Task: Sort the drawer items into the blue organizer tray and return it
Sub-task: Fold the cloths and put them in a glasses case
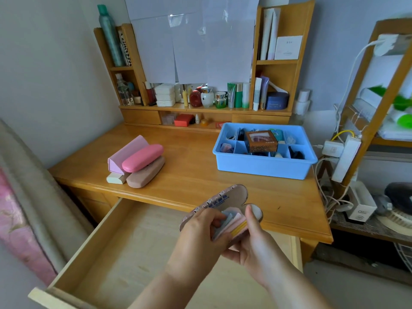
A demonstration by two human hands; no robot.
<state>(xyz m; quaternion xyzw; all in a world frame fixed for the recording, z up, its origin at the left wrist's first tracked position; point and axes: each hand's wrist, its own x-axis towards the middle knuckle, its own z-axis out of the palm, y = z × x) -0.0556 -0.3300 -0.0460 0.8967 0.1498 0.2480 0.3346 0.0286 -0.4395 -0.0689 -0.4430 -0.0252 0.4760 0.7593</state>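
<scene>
Over the pulled-out wooden drawer (89, 246), whose inside looks bare, I hold an open glasses case (225, 197) with a patterned lid. My right hand (256, 244) cups the case from below, thumb on its rim. My left hand (205, 228) pinches the folded cloths and papers (229, 224) lying inside it. The blue organizer tray (263, 167) stands on the desk at the right, its compartments holding small items and a brown box (262, 141). A pink glasses case (142, 157) lies stacked on a tan case (145, 173) and a pink folder at the desk's left.
A shelf unit with bottles, jars and boxes (207, 97) lines the back of the desk. A power strip and cables (345, 157) hang off the right edge beside a wooden rack. A mattress edge (20, 208) runs along the left of the drawer.
</scene>
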